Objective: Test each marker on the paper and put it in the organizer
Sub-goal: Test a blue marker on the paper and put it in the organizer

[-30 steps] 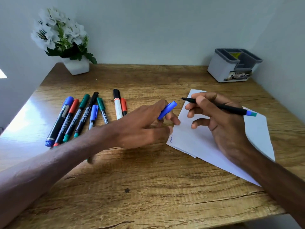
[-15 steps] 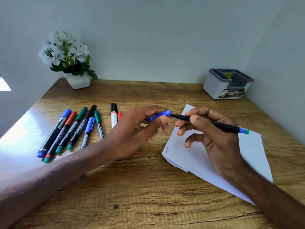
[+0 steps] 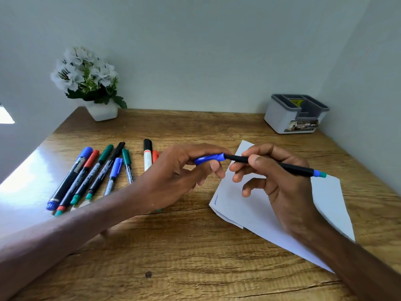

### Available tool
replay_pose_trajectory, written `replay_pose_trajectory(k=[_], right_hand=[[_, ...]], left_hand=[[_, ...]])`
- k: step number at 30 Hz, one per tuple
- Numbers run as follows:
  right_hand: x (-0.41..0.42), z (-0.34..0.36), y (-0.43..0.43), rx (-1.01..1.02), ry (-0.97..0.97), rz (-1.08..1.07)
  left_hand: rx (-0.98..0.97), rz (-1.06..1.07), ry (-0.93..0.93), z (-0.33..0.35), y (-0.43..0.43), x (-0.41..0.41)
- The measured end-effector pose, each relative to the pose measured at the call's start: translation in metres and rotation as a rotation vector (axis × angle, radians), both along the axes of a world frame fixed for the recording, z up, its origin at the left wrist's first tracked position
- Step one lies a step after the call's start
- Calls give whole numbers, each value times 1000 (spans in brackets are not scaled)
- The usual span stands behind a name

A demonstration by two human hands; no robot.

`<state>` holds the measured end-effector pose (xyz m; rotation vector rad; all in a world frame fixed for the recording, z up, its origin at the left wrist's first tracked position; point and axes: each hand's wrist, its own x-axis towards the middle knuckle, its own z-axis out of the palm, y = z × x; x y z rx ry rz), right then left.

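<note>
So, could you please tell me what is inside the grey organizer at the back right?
The organizer shows dark compartments and a yellow label inside; no markers stick out. Its walls hide the compartment floors, so small items cannot be ruled out.

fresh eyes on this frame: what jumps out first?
Dead centre, the left hand presses a blue cap onto the tip of a thin black marker held by the right hand, over white paper bearing a small blue scribble. A row of markers lies to the left; the grey organizer sits at far right.
</note>
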<state>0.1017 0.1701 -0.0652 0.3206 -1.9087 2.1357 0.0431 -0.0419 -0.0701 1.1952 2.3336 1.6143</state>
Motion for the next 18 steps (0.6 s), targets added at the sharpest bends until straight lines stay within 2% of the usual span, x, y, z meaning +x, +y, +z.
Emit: replay_pose_trajectory(k=[3,9,18], right_hand=[[1,0,-2,30,-14,37],[1,2,-8,44,-32,115],[1,-6,-7,107,28,149]], left_hand=[[-33,28,30,2,0,3],[-122,27,242,5,3,10],[-132,42,191,-1,3,20]])
